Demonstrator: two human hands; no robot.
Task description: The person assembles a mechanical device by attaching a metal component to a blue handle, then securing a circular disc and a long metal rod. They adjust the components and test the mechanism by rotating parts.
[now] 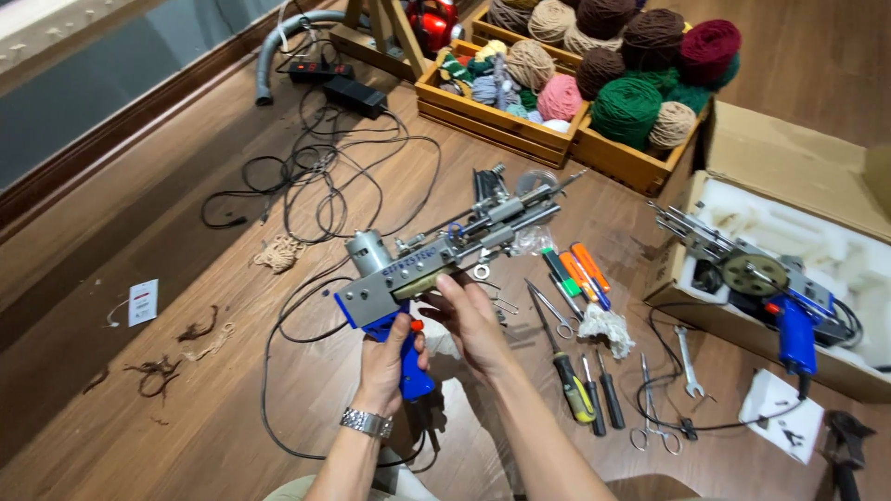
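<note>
A metal tufting gun (445, 249) with a blue handle and a grey motor is held above the wooden floor, its needle end pointing up and right. My left hand (388, 360), with a metal watch on the wrist, grips the blue handle from below. My right hand (471, 320) touches the underside of the gun's metal body with its fingertips. A black cord runs down from the handle to the floor.
Screwdrivers (575, 380), scissors (652, 408), a spanner (687, 362) and coloured markers (580, 272) lie on the floor at right. A second tufting gun (761, 288) rests in an open cardboard box (789, 158). Wooden crates (506, 125) of yarn balls stand behind. Cables (316, 176) sprawl at left.
</note>
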